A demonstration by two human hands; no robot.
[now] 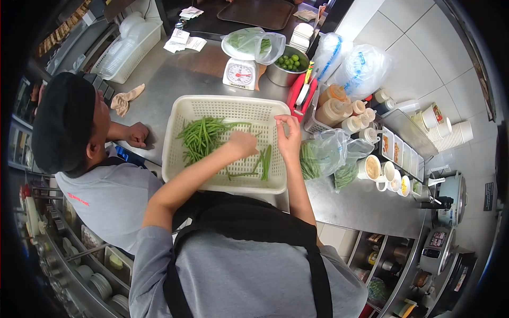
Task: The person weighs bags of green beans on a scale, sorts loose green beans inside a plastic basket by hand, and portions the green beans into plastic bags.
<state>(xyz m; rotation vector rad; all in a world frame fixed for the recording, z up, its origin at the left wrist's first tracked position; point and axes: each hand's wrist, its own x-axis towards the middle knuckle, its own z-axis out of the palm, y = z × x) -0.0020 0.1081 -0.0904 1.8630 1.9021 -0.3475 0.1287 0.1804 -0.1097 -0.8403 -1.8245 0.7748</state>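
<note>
A cream perforated basket [228,187] stands on the steel counter in front of me. Green beans [200,139] are heaped in its left half, and a few loose beans [265,161] lie at the right. My left hand [243,144] is over the middle of the basket, fingers curled; whatever it may hold is hidden. At the basket's upper right corner my right hand [288,130] has its thumb and fingertips pinched together, and anything between them is too small to make out.
A co-worker in a black cap [62,122] leans on the counter at the left. Behind the basket are a scale [240,74] and a pot of green limes [289,63]. Sauce bottles [333,112], bagged greens [313,159] and cups [369,167] stand to the right.
</note>
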